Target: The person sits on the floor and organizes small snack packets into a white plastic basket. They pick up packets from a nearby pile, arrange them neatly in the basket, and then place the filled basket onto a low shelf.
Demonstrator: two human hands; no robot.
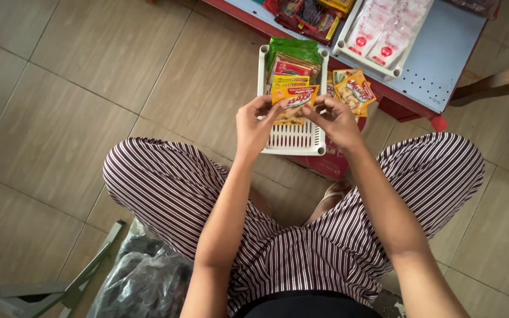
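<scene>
— What packets do you see?
— I've an orange-yellow sachet [294,98] pinched between the left grip [254,121] and right grip [336,119], over the white basket [293,141]. Behind it in the basket stand yellow, red and green packets [293,59].
— And beside it?
— Loose orange sachets [354,89] just right of the basket. On the worktop [443,53], white pouches with red spots [384,29] fill a tray, with dark red packs [310,15] beside them.

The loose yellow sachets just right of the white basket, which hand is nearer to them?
Right. The right hand sits just below the loose yellow sachets; the left hand is across the white basket, farther away.
</scene>
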